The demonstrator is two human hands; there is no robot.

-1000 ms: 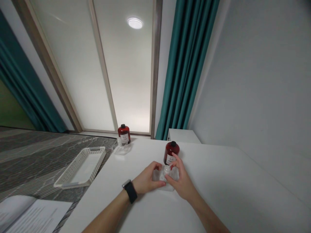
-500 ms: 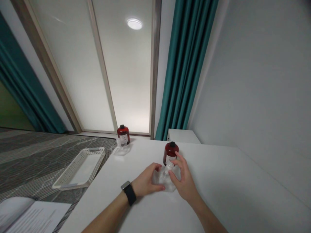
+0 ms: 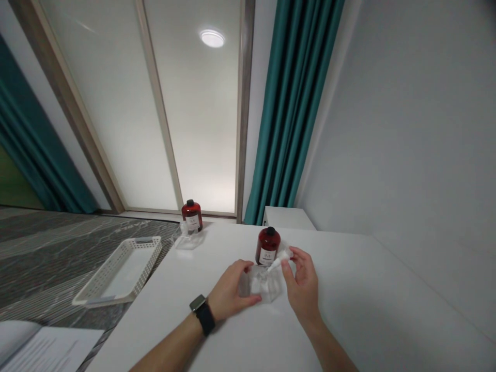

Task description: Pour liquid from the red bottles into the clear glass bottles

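Observation:
My left hand (image 3: 234, 293) grips the left side of a clear angular container (image 3: 270, 292), thumb at its near edge and fingers at its far edge. The container rests on the white table. My right hand (image 3: 303, 283) pinches a whitish translucent piece (image 3: 279, 260) between thumb and fingers. Its narrow end points down and left over the container; whether the two touch, I cannot tell. Right behind the container stands an upright dark red bottle (image 3: 267, 247) with a black cap and white label.
A second red bottle (image 3: 192, 217) stands at the table's far left corner, with another clear container (image 3: 190, 240) before it. Lower down at left are a white perforated basket (image 3: 104, 298) and an open booklet (image 3: 58, 346). Beyond the far edge is a white cabinet (image 3: 290, 218).
My right hand has moved right and lifted the whitish piece up from the clear container, tilting it. My left hand keeps its grip on the container. The view has shifted slightly.

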